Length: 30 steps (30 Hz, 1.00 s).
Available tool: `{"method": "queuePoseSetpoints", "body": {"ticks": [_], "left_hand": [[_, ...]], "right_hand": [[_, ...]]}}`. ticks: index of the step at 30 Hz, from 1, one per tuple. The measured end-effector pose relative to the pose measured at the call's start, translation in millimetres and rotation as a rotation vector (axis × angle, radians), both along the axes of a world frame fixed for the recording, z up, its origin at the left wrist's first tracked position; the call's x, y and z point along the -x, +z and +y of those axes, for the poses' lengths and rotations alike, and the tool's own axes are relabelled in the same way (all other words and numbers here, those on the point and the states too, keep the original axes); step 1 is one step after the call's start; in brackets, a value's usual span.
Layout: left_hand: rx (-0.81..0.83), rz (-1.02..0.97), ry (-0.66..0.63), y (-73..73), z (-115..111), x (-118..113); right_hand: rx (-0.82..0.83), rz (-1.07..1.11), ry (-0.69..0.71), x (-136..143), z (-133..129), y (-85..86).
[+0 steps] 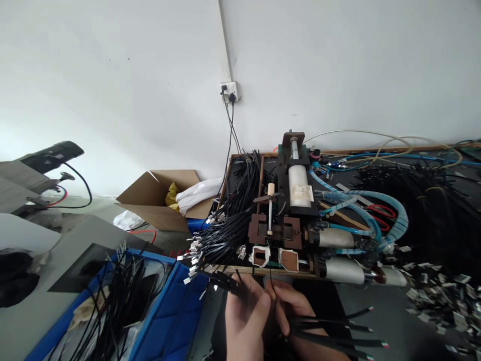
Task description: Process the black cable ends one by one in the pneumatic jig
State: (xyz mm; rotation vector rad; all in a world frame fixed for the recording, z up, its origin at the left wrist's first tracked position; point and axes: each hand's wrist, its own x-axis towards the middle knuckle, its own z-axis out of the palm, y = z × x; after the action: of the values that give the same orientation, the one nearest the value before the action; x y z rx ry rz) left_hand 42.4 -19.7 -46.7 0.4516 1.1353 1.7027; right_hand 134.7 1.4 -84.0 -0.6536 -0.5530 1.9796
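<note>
My left hand (246, 313) is closed round several black cables (225, 283), whose dark ends stick out to the upper left. Beside it, my right hand (291, 301) pinches a thin black cable between thumb and fingers. More flat black cables (338, 341) fan out below my right hand toward the right, with small red, green and white wire ends. Both hands are just in front of a pneumatic machine (276, 230) with brown clamp blocks and cylinders. A pile of black cables with metal plugs (229, 225) lies to its left.
A blue crate (165, 311) of black cables stands at lower left. Behind it is an open cardboard box (158, 215) with white and yellow bags. Blue air hoses (398, 220) loop right of the machine, beside more cables with metal plugs (443, 296). Grey equipment (37, 240) stands far left.
</note>
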Motion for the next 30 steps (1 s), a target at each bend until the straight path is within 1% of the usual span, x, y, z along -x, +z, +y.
{"method": "queuePoseSetpoints", "body": {"ticks": [2,4,8,15,19,23,27,30], "left_hand": [[0.002,0.003,-0.002,2.5,1.4,-1.6],[0.002,-0.007,0.003,5.0,3.2,-3.2],[-0.024,-0.022,-0.005,7.8,6.1,-5.0],[-0.011,-0.021,0.007,4.4,6.2,-5.1],[-0.001,-0.015,0.02,7.8,6.0,-5.5],[-0.013,0.015,0.001,11.0,5.6,-2.4],[-0.007,0.049,-0.023,9.8,1.8,5.1],[0.011,0.02,-0.108,10.2,-3.1,11.0]], "right_hand": [[0.013,0.027,0.0,-0.6,0.4,3.4],[0.025,0.047,0.005,-1.0,3.4,3.3],[0.036,0.077,0.015,-2.2,10.7,-1.8],[0.074,0.119,0.047,-2.9,11.5,-9.3],[0.056,0.142,0.089,-2.4,15.6,-16.8],[0.001,0.133,0.119,-1.3,21.5,-25.3],[-0.044,0.082,0.117,-1.7,20.0,-27.8],[-0.06,0.044,0.101,-5.4,9.4,-25.1]]}}
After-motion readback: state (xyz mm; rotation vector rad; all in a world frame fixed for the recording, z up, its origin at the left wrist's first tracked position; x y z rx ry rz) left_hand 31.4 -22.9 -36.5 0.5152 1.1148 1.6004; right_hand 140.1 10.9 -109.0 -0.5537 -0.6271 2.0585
